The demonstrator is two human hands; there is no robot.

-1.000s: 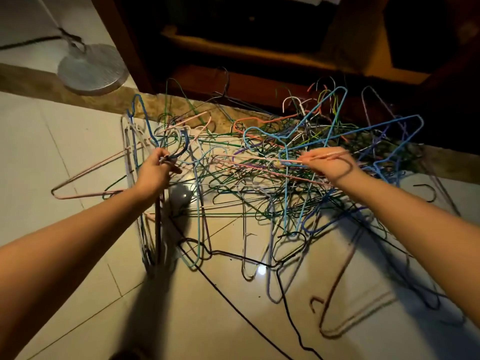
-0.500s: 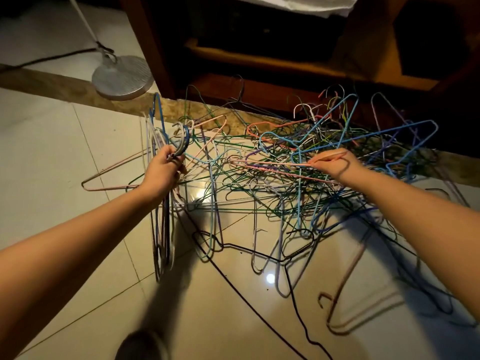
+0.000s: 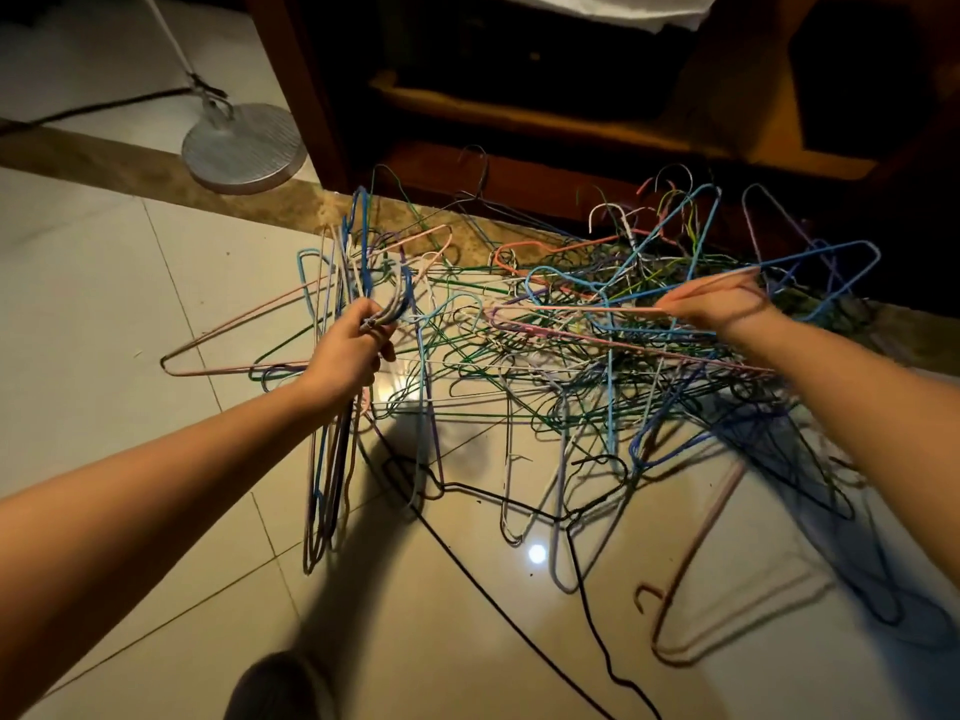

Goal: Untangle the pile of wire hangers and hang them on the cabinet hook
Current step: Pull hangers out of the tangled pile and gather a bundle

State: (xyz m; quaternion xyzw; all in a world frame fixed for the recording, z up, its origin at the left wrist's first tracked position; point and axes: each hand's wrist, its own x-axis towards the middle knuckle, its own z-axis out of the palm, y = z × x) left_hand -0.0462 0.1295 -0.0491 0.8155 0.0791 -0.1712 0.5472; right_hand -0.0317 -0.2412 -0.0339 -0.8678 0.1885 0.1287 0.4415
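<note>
Fingers point(image 3: 370, 332) clasp hanger bundle point(image 3: 326, 485) and pink hanger point(image 3: 571, 308).

Both arms are bare and reach from the lower edge toward the middle of the frame. The left forearm point(image 3: 156, 501) runs from the lower left corner up to centre-left, with the wrist straight. The left hand point(image 3: 348, 356) shows its back to the camera, its fingers point(image 3: 376, 332) curled in a fist round a bundle of hangers point(image 3: 324, 485). The right forearm point(image 3: 857, 407) comes in from the right edge and slants up to the upper right of centre. The right hand point(image 3: 722, 304) is slightly blurred, knuckles up, its fingers pinching the pink hanger point(image 3: 597, 308). The hands are well apart, at about the same height.
</note>
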